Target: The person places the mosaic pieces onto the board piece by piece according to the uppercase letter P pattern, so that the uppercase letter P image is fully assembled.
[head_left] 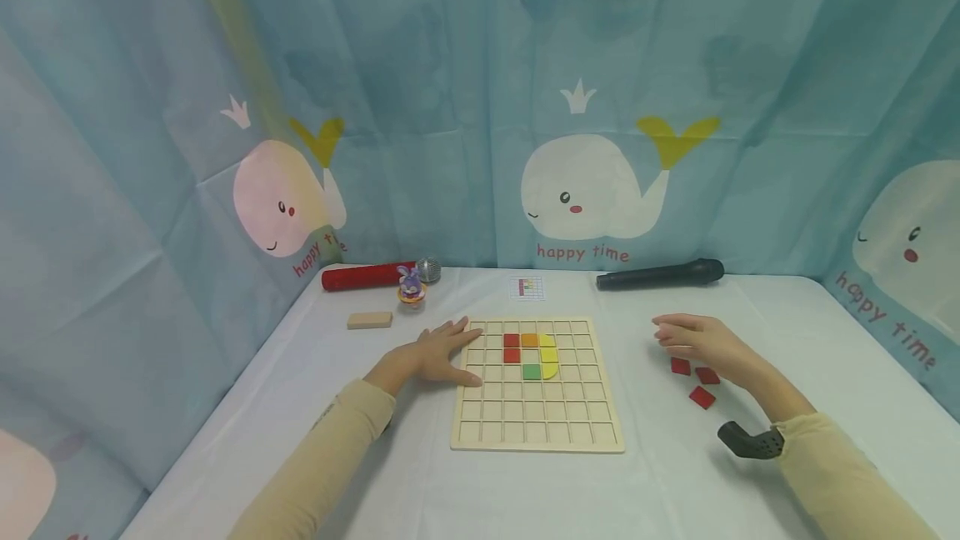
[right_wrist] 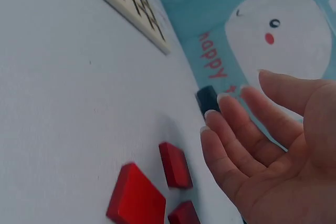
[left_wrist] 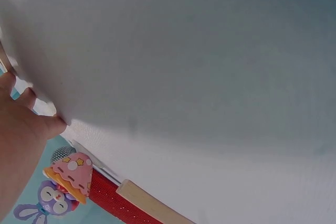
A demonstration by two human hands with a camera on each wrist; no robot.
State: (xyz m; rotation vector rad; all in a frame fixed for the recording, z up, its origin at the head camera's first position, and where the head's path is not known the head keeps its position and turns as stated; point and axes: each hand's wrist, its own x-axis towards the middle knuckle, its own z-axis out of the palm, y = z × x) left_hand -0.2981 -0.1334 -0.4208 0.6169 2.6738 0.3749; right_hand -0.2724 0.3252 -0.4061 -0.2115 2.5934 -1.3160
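At 3 o'clock, the right hand [head_left: 708, 346] has loosely bent, empty fingers; 3 red tiles [head_left: 702, 397] lie near, at its 6 o'clock — best pinched 1 by 1. Fingers wide, the left hand [head_left: 437, 357] rests at the grid board [head_left: 536, 412]'s 9 o'clock rim — light pressure should steady it.

From my station I see a white tabletop [head_left: 540, 494] beneath the right hand [head_left: 708, 347]. Beyond this hand hangs a creased, light blue curtain [head_left: 450, 107] with pale whales [head_left: 592, 173] and red lettering [head_left: 582, 253], "happy time", continuing on its right.
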